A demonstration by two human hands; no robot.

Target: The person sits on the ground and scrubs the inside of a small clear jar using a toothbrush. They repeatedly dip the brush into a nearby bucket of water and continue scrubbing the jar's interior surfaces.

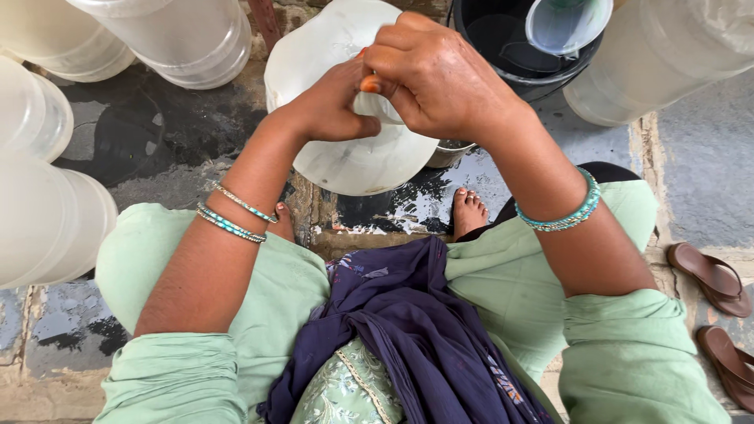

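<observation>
A large translucent white water jar (345, 157) stands on the wet floor right in front of me, between my bare feet. My left hand (334, 106) grips the jar at its neck, fingers curled around it. My right hand (436, 74) sits on top of the same neck, closed over it, so the mouth and any cap are hidden. Teal bangles ring both wrists.
More translucent jars stand at the top left (181, 35), far left (39, 220) and top right (667, 55). A black bucket (510, 59) with a clear funnel (565, 23) in it is behind the jar. A small metal bowl (449, 152) peeks out beside it. Brown sandals (715, 279) lie at the right.
</observation>
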